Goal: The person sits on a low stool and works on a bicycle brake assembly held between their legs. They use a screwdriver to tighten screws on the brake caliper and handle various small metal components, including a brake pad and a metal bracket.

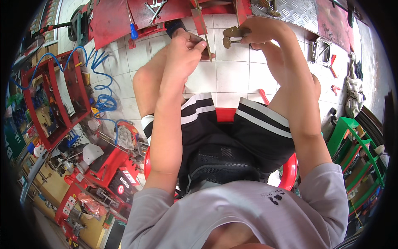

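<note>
Left hand [186, 47] clamped on thin metal strip [208, 49]; right hand [263, 33] clamped on brass fitting [232, 35]. Fitting likely rigid, heavy: grip body. Strip edges probably sharp.

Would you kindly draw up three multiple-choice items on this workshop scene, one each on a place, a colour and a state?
1. Where does the coiled hose lie?
A. on the tiled floor to the person's left
B. on the green rack
C. across the person's lap

2. What colour is the chair the person sits on?
A. blue
B. red
C. white

3. How is the right hand?
A. resting open on the knee
B. hanging empty at the side
C. closed on a tan metal part

Answers: 1 A, the blue coils rest on the white tiles beside the red frame. 2 B, its red rim shows beside the shorts. 3 C, its fingers wrap one end of the part, opposite the left hand.
</note>
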`<action>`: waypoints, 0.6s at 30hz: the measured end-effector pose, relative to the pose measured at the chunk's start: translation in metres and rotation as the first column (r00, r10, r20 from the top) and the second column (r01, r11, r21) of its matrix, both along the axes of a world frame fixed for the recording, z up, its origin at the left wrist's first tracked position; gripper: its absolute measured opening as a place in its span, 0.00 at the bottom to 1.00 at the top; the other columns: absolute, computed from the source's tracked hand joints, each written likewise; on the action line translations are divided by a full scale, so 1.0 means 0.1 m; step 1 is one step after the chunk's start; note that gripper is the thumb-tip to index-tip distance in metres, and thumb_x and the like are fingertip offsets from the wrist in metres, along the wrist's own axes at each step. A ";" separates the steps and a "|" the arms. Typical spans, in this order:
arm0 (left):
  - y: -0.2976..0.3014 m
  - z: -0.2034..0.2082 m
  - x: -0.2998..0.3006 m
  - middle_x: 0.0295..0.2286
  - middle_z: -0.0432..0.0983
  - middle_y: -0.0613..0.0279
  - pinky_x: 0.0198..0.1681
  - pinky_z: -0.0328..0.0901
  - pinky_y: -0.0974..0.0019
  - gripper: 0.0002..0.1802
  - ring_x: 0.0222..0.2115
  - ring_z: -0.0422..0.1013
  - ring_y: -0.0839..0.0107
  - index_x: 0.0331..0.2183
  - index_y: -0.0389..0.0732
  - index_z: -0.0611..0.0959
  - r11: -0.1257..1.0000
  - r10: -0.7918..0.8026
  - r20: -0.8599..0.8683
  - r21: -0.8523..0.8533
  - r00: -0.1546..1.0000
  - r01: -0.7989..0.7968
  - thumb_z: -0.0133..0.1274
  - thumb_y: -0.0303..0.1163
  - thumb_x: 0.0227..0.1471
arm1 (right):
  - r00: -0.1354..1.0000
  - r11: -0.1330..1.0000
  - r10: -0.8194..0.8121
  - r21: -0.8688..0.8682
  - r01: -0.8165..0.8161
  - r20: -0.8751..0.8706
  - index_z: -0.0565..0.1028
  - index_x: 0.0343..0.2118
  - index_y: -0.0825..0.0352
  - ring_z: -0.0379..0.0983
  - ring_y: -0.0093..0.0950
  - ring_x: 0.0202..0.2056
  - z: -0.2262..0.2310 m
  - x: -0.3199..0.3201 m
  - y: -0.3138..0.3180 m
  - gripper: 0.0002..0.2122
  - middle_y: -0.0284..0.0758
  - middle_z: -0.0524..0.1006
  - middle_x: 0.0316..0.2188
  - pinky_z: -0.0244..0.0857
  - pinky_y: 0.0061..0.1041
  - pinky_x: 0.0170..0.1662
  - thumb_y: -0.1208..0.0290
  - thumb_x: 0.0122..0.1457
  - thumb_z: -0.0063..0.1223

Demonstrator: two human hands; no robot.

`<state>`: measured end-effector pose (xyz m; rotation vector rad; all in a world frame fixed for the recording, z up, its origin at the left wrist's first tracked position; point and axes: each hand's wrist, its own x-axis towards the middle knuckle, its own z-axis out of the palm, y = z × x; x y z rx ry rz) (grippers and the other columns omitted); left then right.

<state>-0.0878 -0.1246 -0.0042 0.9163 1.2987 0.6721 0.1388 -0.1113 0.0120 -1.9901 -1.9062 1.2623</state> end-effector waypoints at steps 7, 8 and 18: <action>-0.03 0.09 -0.20 0.36 0.76 0.55 0.49 0.69 0.64 0.07 0.39 0.76 0.62 0.36 0.25 0.78 0.999 -0.040 0.221 0.013 0.975 0.038 0.47 0.20 0.57 | 0.974 0.972 0.213 -0.083 -0.220 -0.081 0.77 0.45 0.62 0.72 0.29 0.38 0.29 -0.04 -0.06 0.16 0.34 0.77 0.37 0.66 0.29 0.44 0.61 0.56 0.51; -0.03 0.12 -0.21 0.37 0.77 0.56 0.49 0.70 0.65 0.08 0.39 0.76 0.63 0.37 0.25 0.78 1.000 -0.014 0.232 0.009 0.973 0.012 0.48 0.20 0.57 | 0.952 0.950 0.305 -0.067 -0.306 -0.016 0.77 0.47 0.61 0.74 0.30 0.37 0.35 -0.04 -0.03 0.20 0.35 0.78 0.35 0.67 0.31 0.42 0.53 0.56 0.50; -0.05 0.26 -0.15 0.32 0.80 0.50 0.40 0.73 0.71 0.10 0.32 0.78 0.69 0.38 0.26 0.82 0.983 0.106 0.332 0.107 0.937 -0.149 0.56 0.18 0.51 | 0.988 0.991 0.051 -0.115 -0.068 -0.143 0.79 0.39 0.72 0.77 0.30 0.35 -0.07 -0.36 -0.03 0.41 0.38 0.76 0.21 0.69 0.31 0.27 0.28 0.53 0.39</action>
